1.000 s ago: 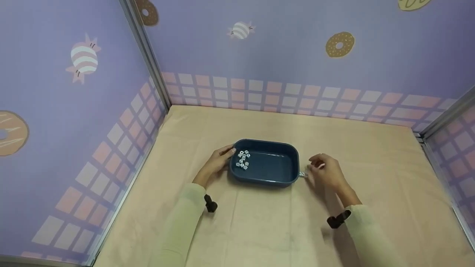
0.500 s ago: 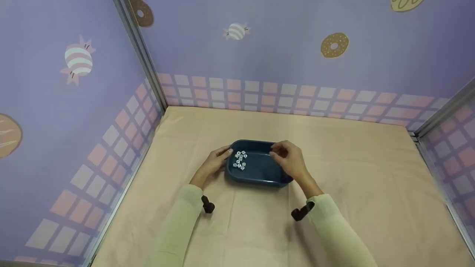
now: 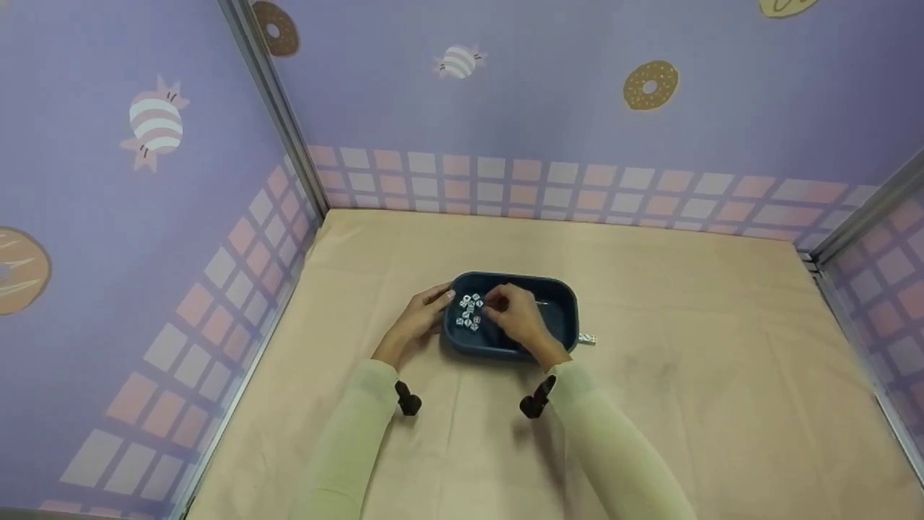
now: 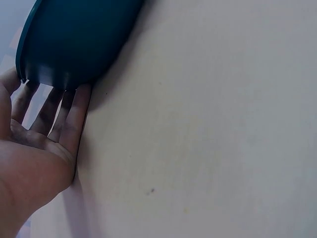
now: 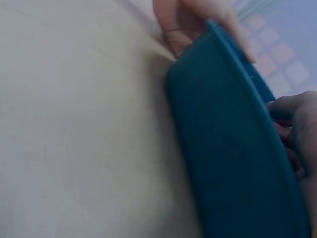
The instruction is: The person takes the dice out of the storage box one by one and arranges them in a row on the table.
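A dark blue rectangular dish [image 3: 505,353] with rounded corners sits on the cloth. My left hand [image 3: 424,312] holds its left end, thumb over the rim and fingers against the outer wall, as the left wrist view also shows. Several small white dice [image 3: 469,309] with dark markings lie inside at the left end. Over the dish, my right hand [image 3: 518,314] has its thumb and fingertips pinched together right beside those dice; they seem to pinch a die, mostly hidden by the fingers. A short row of dice [image 3: 588,339] stands outside, close by the dish's right end.
A beige cloth [image 3: 693,325] covers the table, with faint creases. Purple walls [image 3: 548,94] with sweets and a pink-and-white check border enclose its back and sides. Black wrist cameras [image 3: 535,403] hang below both sleeves.
My right hand has moved left from the row of dice outside the dish to over its interior, beside the dice there. My left hand stays at the dish's left end.
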A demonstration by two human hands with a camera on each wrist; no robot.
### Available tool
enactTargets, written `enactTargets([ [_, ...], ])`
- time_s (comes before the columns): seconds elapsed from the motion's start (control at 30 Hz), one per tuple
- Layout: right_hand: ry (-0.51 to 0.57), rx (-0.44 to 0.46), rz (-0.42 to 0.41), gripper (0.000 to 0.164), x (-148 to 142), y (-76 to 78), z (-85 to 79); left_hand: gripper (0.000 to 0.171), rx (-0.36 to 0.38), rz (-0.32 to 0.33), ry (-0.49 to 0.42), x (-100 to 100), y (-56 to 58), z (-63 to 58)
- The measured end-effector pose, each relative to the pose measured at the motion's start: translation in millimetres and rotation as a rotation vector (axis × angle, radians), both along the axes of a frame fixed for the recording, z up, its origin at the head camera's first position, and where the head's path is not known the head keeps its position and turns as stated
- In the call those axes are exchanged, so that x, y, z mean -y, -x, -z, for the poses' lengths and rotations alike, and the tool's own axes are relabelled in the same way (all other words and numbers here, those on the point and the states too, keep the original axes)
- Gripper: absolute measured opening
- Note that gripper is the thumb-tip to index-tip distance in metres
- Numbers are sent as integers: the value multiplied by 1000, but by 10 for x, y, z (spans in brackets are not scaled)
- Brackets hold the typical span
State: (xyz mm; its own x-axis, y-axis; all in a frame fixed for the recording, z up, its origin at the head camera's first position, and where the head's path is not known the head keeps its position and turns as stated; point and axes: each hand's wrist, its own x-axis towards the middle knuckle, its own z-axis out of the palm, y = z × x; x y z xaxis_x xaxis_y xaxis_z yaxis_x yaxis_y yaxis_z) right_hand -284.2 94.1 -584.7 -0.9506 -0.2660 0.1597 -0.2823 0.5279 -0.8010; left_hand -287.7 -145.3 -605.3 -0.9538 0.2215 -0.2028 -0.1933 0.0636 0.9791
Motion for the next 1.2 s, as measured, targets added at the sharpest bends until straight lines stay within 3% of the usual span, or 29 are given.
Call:
enactTargets([
  [0.27, -199, -11, -151, 14, 84, -18, 110, 54, -26, 21, 21, -5, -8, 31],
  [0.5, -226, -92, -221, 13, 129, 4, 121, 53, 13, -11, -61, 23, -20, 20],
  [0.63, -227, -84, -221, 14, 126, 5, 127, 52, 23, -18, -79, 13, -14, 29],
  [1.07, -210, 1, -179, 10, 101, 26, 154, 52, -11, -26, 35, -21, 25, 31],
  [1.2, -208, 14, -169, 10, 93, 35, 163, 53, 3, -29, 24, -30, 19, 25],
])
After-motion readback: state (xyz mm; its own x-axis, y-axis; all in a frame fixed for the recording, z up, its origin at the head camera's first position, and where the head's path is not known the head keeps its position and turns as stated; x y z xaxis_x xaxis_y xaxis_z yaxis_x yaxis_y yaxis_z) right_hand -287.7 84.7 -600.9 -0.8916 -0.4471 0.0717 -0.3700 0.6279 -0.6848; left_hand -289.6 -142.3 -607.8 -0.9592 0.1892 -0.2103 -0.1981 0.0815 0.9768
